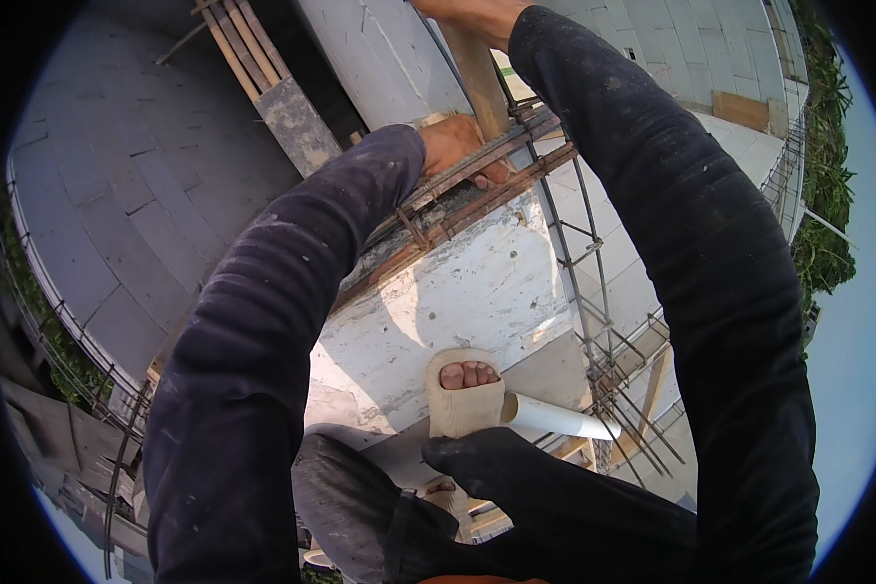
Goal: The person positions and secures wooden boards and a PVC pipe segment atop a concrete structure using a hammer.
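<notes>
Beyond the rusty steel bars (457,209) of a reinforcement cage, my left hand (453,146) is closed, its fingers curled low beside the bottom end of a wooden post (479,83). The bars cover part of those fingers, so what they grip is hidden. My right hand (467,12) reaches to the top edge of the view, by the upper part of that post. Its fingers are cut off there. A pale board (384,58) with grey stains slants past the left side of the post.
My foot in a beige open-toed shoe (465,409) stands on a white, mortar-spattered panel (457,292). Beside it lies a white pipe (560,417). A thin upright rebar cage (584,234) and loose rod ends are to the right. Grey decking panels (127,185) spread out at left.
</notes>
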`<state>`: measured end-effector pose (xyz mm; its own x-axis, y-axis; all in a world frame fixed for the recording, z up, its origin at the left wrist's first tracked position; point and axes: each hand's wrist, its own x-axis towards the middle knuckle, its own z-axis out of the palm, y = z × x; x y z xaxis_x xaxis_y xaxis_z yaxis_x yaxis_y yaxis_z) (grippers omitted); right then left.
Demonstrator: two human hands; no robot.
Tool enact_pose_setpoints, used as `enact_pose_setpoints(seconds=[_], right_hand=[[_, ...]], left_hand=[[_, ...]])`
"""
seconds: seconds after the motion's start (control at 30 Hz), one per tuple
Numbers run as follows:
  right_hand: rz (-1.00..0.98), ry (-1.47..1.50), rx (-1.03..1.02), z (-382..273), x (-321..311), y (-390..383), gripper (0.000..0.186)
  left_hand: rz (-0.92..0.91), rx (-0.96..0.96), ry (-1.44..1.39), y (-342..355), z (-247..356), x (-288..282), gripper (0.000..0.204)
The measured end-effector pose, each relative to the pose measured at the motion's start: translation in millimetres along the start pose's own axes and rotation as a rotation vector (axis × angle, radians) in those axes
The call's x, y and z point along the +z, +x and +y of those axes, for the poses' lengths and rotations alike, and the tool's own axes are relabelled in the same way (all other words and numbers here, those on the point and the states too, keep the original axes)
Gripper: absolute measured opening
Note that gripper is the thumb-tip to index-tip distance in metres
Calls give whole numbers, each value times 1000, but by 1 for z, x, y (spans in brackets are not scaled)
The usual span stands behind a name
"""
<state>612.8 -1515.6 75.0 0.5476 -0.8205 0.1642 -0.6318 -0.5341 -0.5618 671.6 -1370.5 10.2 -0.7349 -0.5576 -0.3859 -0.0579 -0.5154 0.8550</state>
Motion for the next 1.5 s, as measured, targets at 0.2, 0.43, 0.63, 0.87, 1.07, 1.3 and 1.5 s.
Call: enact_pose_setpoints(seconds=[0.2, 0.43, 0.63, 0.87, 1.07, 1.3, 1.5], right_hand=[[-26, -41, -40, 3, 21, 3, 47], [-37, -64, -78, 1, 28, 10, 45], [-45, -84, -108, -3, 38, 16, 44], [-55, -95, -124, -8, 48, 6, 42], [-47, -78, -116, -3, 36, 0, 41], [-49, -74, -95, 4, 34, -7, 39], [-57, -45, -113, -8, 39, -1, 38]], left_hand=[[39, -16, 181, 5, -9, -4, 27], [-5, -125, -51, 9, -13, -4, 27], [-1, -100, 4, 9, -6, -5, 32], [189, -11, 125, 1, -4, 7, 33], [28, 8, 173, 4, -2, 0, 31], [31, -25, 234, 20, -19, 2, 28], [19, -34, 327, 2, -2, -5, 28]])
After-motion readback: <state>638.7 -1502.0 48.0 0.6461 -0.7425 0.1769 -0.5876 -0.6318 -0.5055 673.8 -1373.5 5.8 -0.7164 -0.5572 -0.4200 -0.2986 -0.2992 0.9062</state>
